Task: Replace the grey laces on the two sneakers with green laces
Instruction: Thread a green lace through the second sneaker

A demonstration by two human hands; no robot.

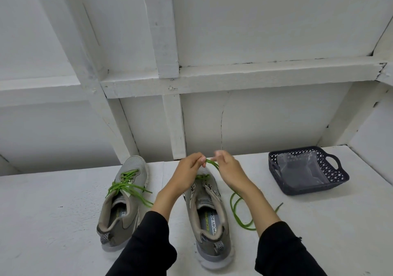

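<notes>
Two grey sneakers stand heel-toward-me on the white table. The left sneaker point(122, 201) carries a green lace point(125, 187) threaded through its eyelets, its ends loose over the tongue. Over the toe end of the right sneaker point(209, 218) my left hand point(189, 169) pinches a second green lace point(212, 164). My right hand point(227, 168) pinches the same lace close beside it. That lace crosses the lowest eyelets, and its free length point(240, 214) loops on the table to the right.
A dark blue perforated basket point(340, 176) with handles sits at the right rear and holds a clear plastic bag point(302, 169). White wooden wall framing point(174, 126) rises directly behind the shoes. Bare tabletop lies at the left and front right.
</notes>
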